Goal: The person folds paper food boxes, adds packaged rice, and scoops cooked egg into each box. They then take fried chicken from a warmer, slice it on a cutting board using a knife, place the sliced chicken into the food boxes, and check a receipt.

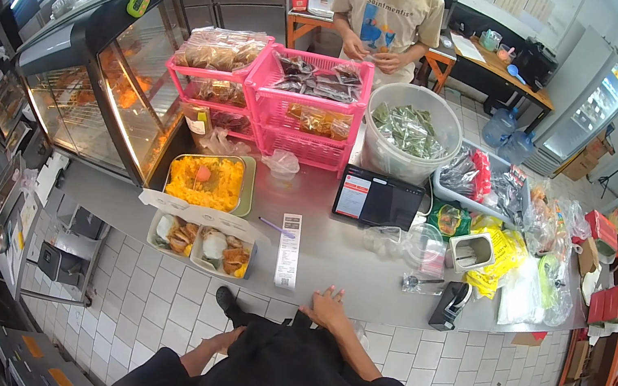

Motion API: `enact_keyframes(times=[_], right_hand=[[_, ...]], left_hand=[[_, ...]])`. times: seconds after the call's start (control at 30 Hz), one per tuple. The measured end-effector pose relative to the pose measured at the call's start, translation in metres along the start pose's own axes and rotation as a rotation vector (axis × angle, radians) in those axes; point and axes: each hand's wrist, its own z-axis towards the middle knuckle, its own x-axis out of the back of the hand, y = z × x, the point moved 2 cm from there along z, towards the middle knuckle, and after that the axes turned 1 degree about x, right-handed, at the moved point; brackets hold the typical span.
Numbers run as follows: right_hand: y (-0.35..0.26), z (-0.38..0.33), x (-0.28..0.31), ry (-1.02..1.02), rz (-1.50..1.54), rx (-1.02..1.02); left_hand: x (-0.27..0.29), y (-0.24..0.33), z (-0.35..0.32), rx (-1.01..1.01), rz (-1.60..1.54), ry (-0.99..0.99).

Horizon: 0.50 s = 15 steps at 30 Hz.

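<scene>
My right hand (326, 309) rests on the front edge of the steel counter (348, 276), its fingers stretched apart and nothing in it. Down at my side, against my dark clothing, is my left hand (227, 339); its fingers are mostly hidden. A long printed receipt (287, 259) lies flat on the counter just beyond my right hand, with a purple pen (275, 228) at its left side. Further left, two open paper food boxes (189, 214) hold rice and browned pieces of food. Behind them is a metal tray (246, 190) of yellow rice with a reddish scoop or cup in it.
Pink baskets (304, 118) of bagged food, a tub of green packets (412, 133) and a tablet (378, 199) line the far side. A glass warmer (123, 77) stands left. Rightward are a tape dispenser (450, 306), a metal container (471, 252) and plastic bags. Across stands another person (385, 16).
</scene>
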Motion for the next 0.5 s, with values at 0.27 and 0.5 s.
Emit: enact_keyframes(times=[0.27,0.5], right_hand=[[0.0,0.0007,0.0,-0.009,0.021,-0.009],[-0.0007,0.0024,0.0005,-0.02,-0.005,-0.002]], left_hand=[[-0.0035,-0.0039,-0.0005,0.025,-0.029,0.019],[-0.0065,-0.0043,-0.0026,0.034,-0.046,0.029]])
